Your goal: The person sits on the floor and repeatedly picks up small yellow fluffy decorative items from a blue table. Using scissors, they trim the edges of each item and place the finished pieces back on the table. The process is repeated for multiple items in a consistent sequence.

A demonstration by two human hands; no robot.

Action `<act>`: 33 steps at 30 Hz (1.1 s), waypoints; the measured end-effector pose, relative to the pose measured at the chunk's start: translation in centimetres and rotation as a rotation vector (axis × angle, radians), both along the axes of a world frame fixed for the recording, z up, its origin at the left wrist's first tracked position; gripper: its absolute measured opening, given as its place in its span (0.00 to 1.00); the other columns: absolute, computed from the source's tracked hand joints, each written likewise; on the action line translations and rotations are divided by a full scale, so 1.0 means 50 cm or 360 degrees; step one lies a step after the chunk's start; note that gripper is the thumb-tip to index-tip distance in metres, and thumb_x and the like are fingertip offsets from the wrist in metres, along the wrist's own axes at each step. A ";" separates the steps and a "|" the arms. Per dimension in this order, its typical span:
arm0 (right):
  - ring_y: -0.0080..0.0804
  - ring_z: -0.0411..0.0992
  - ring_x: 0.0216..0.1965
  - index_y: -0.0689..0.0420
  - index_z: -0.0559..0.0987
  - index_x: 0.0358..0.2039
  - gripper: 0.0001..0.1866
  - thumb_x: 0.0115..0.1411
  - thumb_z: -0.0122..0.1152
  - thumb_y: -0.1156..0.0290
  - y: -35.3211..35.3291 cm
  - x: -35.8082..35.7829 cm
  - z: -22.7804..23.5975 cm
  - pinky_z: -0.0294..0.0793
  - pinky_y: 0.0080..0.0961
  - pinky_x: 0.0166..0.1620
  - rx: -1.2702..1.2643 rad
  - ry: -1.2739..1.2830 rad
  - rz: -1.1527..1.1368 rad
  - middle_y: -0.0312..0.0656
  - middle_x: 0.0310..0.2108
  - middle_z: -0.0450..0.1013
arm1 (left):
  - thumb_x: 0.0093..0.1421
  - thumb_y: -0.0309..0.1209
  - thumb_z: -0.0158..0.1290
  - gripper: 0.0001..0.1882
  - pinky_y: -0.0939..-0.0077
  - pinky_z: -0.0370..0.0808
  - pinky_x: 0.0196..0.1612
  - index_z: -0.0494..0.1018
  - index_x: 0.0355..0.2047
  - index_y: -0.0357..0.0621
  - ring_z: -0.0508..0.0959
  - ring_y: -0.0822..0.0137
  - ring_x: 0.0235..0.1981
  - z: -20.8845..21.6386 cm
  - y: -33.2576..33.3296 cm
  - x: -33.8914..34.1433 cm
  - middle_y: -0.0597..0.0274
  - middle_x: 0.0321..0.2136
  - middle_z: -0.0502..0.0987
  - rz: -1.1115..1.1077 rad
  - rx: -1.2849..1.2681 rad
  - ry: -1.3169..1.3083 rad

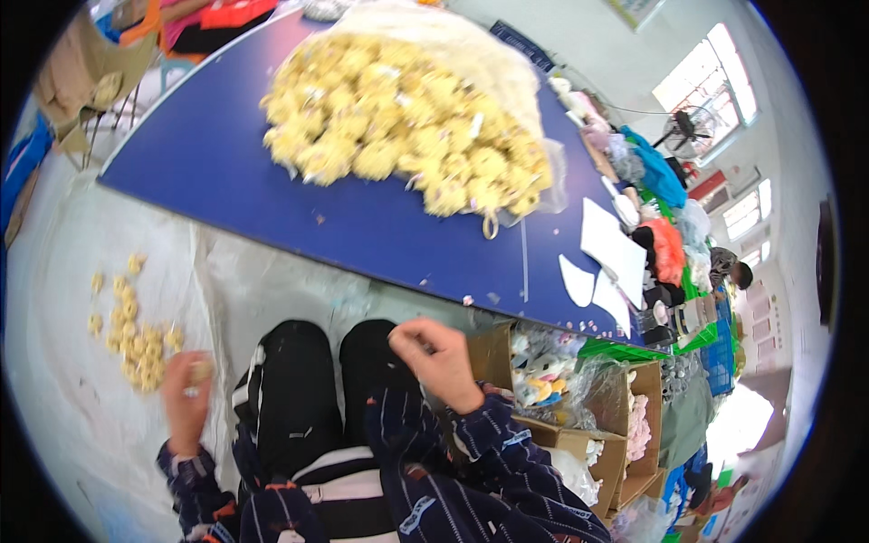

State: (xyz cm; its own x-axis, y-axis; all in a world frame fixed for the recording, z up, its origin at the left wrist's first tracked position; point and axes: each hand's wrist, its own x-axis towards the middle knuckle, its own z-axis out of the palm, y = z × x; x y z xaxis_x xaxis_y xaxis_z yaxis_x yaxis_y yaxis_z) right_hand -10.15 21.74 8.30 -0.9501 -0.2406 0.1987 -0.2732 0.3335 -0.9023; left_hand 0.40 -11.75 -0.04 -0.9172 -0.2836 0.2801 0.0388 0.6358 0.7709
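Note:
My left hand [185,412] is low at the left, above the pale floor covering, its fingers closed around a small yellow plush piece [201,369] that is partly hidden and slightly blurred. Just beyond it lies a loose heap of similar yellow plush pieces [143,348]. My right hand [438,360] hovers over my right knee with thumb and fingers curled together; whatever may be between them is too small to make out. In front of me, a large pile of fluffy yellow plush pieces [376,122] spills from a clear plastic bag [489,68] on the blue table.
The blue table [226,195] curves across in front of my knees. White paper pieces [608,242] lie at its right end. Cardboard boxes [644,407] with plush toys stand at the right. Farther back are a fan [683,131] and another person [727,269].

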 end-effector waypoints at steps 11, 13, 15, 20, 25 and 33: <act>0.42 0.72 0.29 0.54 0.74 0.41 0.15 0.52 0.61 0.67 0.039 -0.259 0.052 0.71 0.32 0.30 0.0835 0.1038 -0.0767 0.43 0.31 0.71 | 0.53 0.24 0.54 0.25 0.74 0.66 0.47 0.65 0.53 0.42 0.71 0.66 0.45 0.021 0.047 -0.019 0.62 0.50 0.69 -0.0002 0.0142 -0.0082; 0.43 0.72 0.29 0.54 0.75 0.38 0.13 0.52 0.61 0.67 0.019 -0.283 0.049 0.71 0.34 0.30 0.0828 0.1041 -0.0707 0.43 0.31 0.71 | 0.50 0.24 0.55 0.18 0.71 0.69 0.45 0.70 0.44 0.37 0.73 0.62 0.43 0.033 0.106 -0.037 0.54 0.45 0.73 -0.0198 0.0379 -0.0048; 0.45 0.71 0.29 0.55 0.75 0.34 0.09 0.52 0.60 0.68 0.034 -0.302 0.033 0.71 0.34 0.30 0.0949 0.0978 -0.0639 0.42 0.30 0.71 | 0.50 0.23 0.55 0.17 0.74 0.71 0.43 0.71 0.42 0.36 0.75 0.62 0.40 0.072 0.159 -0.057 0.54 0.42 0.73 -0.0455 0.0497 -0.0075; 0.29 0.69 0.23 0.61 0.76 0.31 0.06 0.53 0.61 0.74 0.005 -0.225 0.031 0.67 0.25 0.27 0.0356 0.0848 -0.0332 0.40 0.24 0.71 | 0.51 0.22 0.55 0.18 0.74 0.71 0.44 0.70 0.43 0.36 0.75 0.61 0.39 0.080 0.204 -0.064 0.52 0.44 0.72 -0.0630 0.0947 -0.0100; 0.12 0.65 0.24 0.63 0.76 0.30 0.07 0.53 0.63 0.74 -0.047 -0.006 0.042 0.65 0.12 0.28 0.0010 -0.0021 0.0016 0.31 0.22 0.71 | 0.49 0.20 0.57 0.21 0.69 0.70 0.48 0.70 0.45 0.39 0.73 0.55 0.45 0.113 0.251 -0.094 0.50 0.48 0.69 -0.0548 0.0342 0.0605; 0.15 0.57 0.15 0.62 0.73 0.29 0.05 0.58 0.56 0.74 -0.069 0.056 -0.008 0.54 0.13 0.18 -0.1081 -0.0998 0.0075 0.39 0.22 0.68 | 0.57 0.20 0.51 0.23 0.71 0.67 0.54 0.62 0.53 0.41 0.70 0.65 0.52 0.041 0.246 -0.028 0.55 0.52 0.68 -0.0798 0.1726 -0.0174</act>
State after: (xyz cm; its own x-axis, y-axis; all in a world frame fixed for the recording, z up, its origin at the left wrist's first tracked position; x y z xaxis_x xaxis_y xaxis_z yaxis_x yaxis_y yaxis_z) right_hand -7.35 18.28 7.88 -0.9237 -0.3018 -0.2362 0.3315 -0.3202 -0.8875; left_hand -1.02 0.55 1.98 -0.9970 0.0717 0.0298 -0.0026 -0.4139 0.9103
